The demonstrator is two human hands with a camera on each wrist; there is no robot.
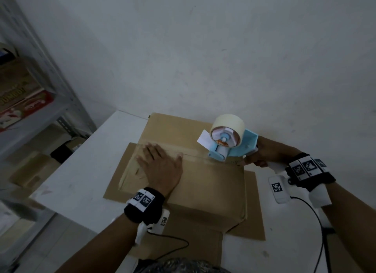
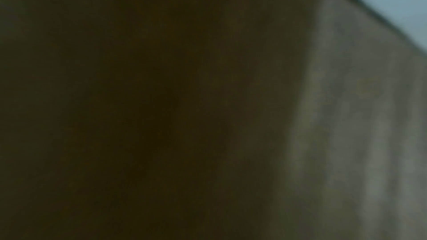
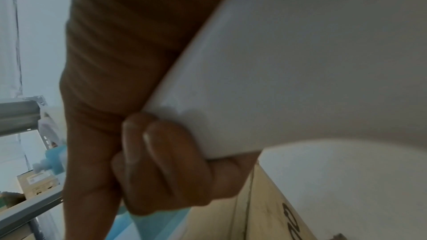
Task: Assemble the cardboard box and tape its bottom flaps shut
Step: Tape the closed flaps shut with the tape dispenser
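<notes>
A brown cardboard box stands on the white table with its bottom flaps folded shut and facing up. A strip of clear tape runs along the centre seam. My left hand lies flat on the left part of the seam, fingers straight. My right hand grips the white handle of a light blue tape dispenser, whose front roller sits on the seam near the box's right edge. In the right wrist view my curled fingers wrap the white handle. The left wrist view is dark and blurred against cardboard.
The box's loose lower flaps spread out on the table around it. A grey metal shelf with boxes stands at the left. A plain white wall is behind the table. Black cables hang from both wrist cameras.
</notes>
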